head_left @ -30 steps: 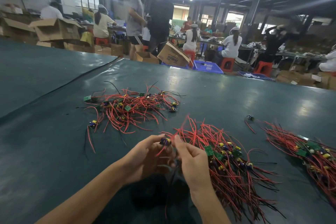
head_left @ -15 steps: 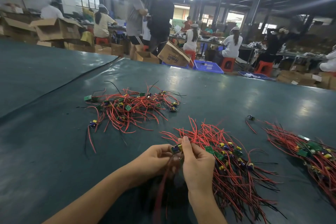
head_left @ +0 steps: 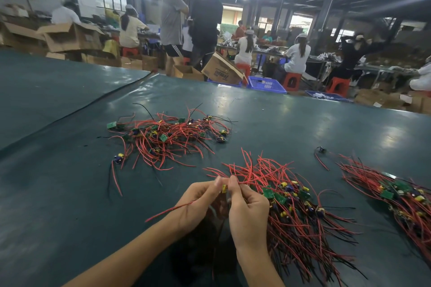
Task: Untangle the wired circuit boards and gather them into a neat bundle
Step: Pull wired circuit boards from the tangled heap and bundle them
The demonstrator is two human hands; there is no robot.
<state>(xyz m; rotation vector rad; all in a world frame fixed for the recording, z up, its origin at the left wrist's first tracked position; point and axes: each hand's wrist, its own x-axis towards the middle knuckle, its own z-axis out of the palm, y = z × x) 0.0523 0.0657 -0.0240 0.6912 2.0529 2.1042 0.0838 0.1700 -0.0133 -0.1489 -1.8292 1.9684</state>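
Left hand (head_left: 200, 202) and right hand (head_left: 247, 212) meet at the fingertips. Together they pinch one small wired circuit board with a yellow part (head_left: 224, 187). Its red lead (head_left: 172, 209) trails across the left wrist. A gathered bundle of red-wired green boards (head_left: 298, 212) lies on the dark green worktop (head_left: 70, 193), just beside the right hand. A loose tangled heap (head_left: 168, 140) lies well beyond the left hand. A further bundle (head_left: 401, 196) lies far right.

Board (head_left: 224, 188) pinched between left grip (head_left: 198, 202) and right grip (head_left: 248, 212): mostly hidden by fingertips (head_left: 218, 180), only a yellow bit shows. Wires (head_left: 218, 219) hanging under it blurred, count unclear. Right pile (head_left: 396, 196) cut off by right edge. Forearms (head_left: 130, 258) cut at bottom. Background workers (head_left: 297, 53) blurred, what they handle too small to tell.
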